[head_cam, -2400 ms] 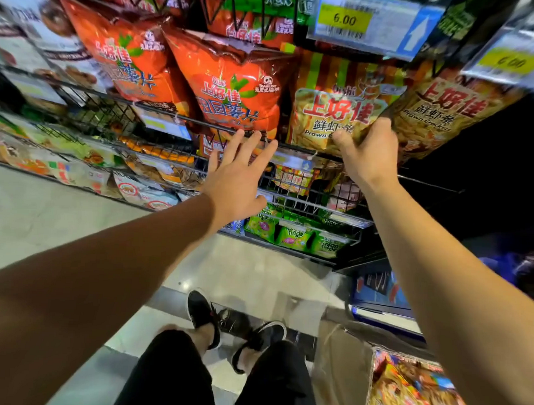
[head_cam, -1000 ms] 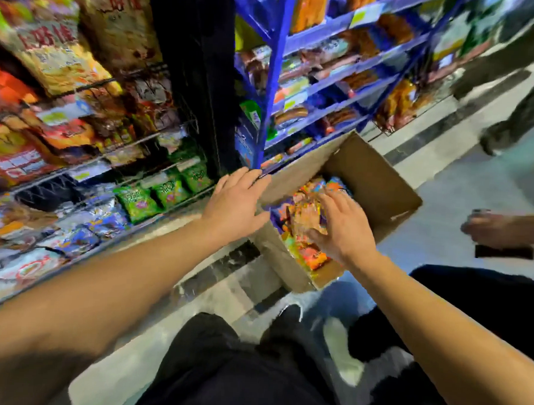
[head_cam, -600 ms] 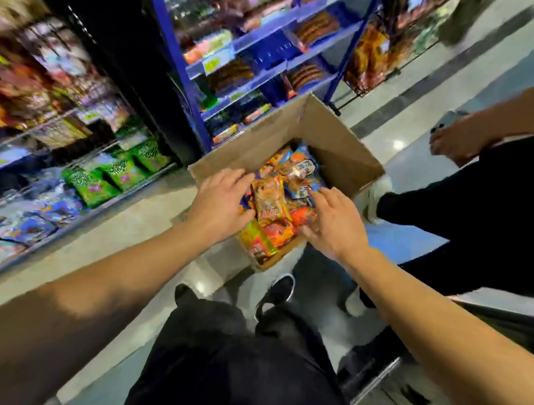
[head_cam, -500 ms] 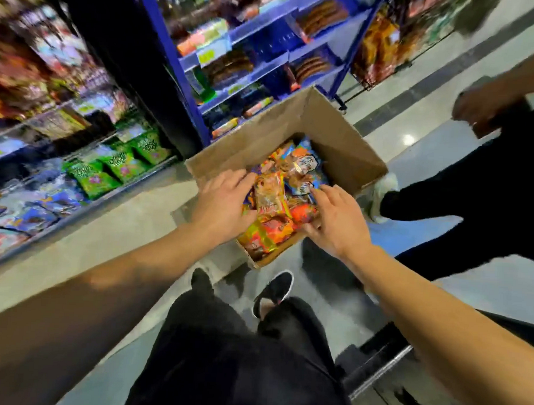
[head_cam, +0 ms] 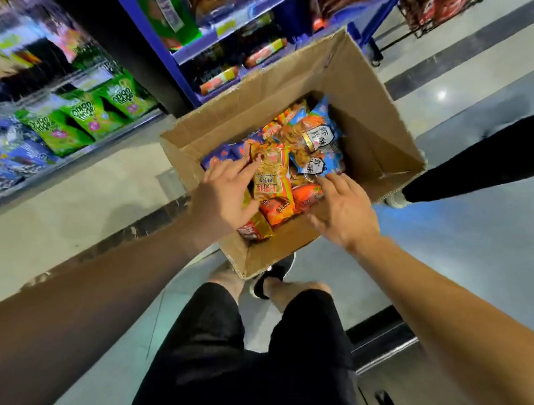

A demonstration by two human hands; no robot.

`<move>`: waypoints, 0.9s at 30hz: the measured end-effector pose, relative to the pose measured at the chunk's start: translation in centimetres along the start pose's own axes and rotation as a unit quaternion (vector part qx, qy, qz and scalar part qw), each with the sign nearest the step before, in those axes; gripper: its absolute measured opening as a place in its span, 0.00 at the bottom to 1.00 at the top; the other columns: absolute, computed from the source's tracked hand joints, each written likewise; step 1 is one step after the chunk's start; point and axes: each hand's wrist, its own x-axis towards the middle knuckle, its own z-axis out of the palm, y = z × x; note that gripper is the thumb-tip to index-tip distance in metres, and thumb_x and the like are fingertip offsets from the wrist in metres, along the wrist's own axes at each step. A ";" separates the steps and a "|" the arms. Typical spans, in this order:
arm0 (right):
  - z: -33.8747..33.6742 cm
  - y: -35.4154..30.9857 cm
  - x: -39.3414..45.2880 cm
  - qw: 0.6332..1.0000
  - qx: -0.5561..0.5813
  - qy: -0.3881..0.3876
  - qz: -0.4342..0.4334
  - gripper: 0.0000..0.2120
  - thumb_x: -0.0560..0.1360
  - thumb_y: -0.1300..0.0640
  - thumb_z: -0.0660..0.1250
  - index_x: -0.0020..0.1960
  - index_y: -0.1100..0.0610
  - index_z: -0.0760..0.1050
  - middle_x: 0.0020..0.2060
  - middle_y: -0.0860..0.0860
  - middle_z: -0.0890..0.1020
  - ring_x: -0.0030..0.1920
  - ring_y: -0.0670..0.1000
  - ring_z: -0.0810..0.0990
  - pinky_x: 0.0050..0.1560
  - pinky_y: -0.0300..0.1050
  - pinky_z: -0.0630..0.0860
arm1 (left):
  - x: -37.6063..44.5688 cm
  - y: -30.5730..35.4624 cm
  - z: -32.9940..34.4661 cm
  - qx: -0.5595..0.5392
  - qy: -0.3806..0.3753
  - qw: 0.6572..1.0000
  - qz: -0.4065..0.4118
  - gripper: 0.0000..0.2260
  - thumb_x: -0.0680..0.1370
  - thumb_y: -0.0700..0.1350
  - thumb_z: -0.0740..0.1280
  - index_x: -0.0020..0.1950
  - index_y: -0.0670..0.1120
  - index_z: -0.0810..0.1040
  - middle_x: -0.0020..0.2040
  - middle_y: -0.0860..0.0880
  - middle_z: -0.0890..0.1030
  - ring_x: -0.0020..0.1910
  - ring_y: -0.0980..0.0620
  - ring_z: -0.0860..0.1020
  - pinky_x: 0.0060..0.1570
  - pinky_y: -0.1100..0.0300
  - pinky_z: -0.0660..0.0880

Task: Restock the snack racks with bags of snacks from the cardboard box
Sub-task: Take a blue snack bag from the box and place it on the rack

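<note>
Now we are picking stock from the cardboard box (head_cam: pixel 366 136) on the floor: our left hand (head_cam: pixel 226 197) pinches a golden snack bag (head_cam: pixel 268 176), our right hand (head_cam: pixel 343 210) rests spread on the bags. Next, we judge, lift it to the racks (head_cam: pixel 64 114).

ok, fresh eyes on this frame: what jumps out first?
The open cardboard box on the floor at centre, packed with bright orange and blue snack bags. The left hand pinches a tan and orange snack bag standing up out of the pile, and the right hand rests open on the bags beside it. At left, green onion-ring bags line the lowest rack shelf.
</note>
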 end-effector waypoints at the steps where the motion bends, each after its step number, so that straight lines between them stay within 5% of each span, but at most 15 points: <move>1: 0.6 0.4 1.1 1.000 0.005 -0.006 0.002 0.39 0.74 0.41 0.70 0.77 0.60 0.64 0.74 0.60 0.68 0.75 0.62 0.64 0.77 0.57 0.58 | 0.8 -0.8 1.0 -0.008 0.001 1.000 -0.005 0.32 0.73 0.57 0.63 0.74 0.42 0.71 0.66 0.37 0.77 0.65 0.35 0.73 0.65 0.38 0.71; 6: 4.4 2.4 6.6 0.997 0.038 -0.061 0.012 0.38 0.76 0.43 0.69 0.78 0.60 0.61 0.75 0.59 0.67 0.76 0.60 0.62 0.78 0.52 0.55 | 4.9 -3.8 6.2 0.030 -0.026 0.998 -0.043 0.33 0.71 0.52 0.74 0.73 0.42 0.71 0.67 0.39 0.75 0.66 0.37 0.73 0.63 0.44 0.72; 16: 17.5 5.8 19.9 0.967 0.178 -0.156 0.094 0.34 0.76 0.48 0.71 0.75 0.62 0.62 0.70 0.60 0.69 0.70 0.62 0.68 0.69 0.53 0.67 | 13.7 -8.7 18.4 0.005 -0.034 0.987 -0.157 0.34 0.74 0.54 0.73 0.76 0.42 0.68 0.72 0.39 0.72 0.71 0.39 0.69 0.72 0.46 0.65; 24: 27.9 4.7 27.3 0.902 0.309 -0.186 0.239 0.37 0.73 0.47 0.76 0.72 0.59 0.62 0.69 0.55 0.73 0.69 0.57 0.72 0.68 0.48 0.69 | 18.5 -12.1 24.1 -0.034 -0.040 0.977 -0.205 0.36 0.77 0.56 0.70 0.79 0.44 0.60 0.77 0.42 0.65 0.76 0.43 0.62 0.75 0.49 0.61; 27: 30.1 4.5 27.8 0.908 0.298 -0.178 0.233 0.37 0.72 0.48 0.77 0.71 0.60 0.62 0.68 0.57 0.73 0.68 0.58 0.74 0.66 0.49 0.71 | 19.3 -12.5 24.7 -0.043 -0.050 0.974 -0.216 0.37 0.77 0.56 0.70 0.80 0.46 0.58 0.78 0.44 0.64 0.77 0.44 0.60 0.75 0.49 0.61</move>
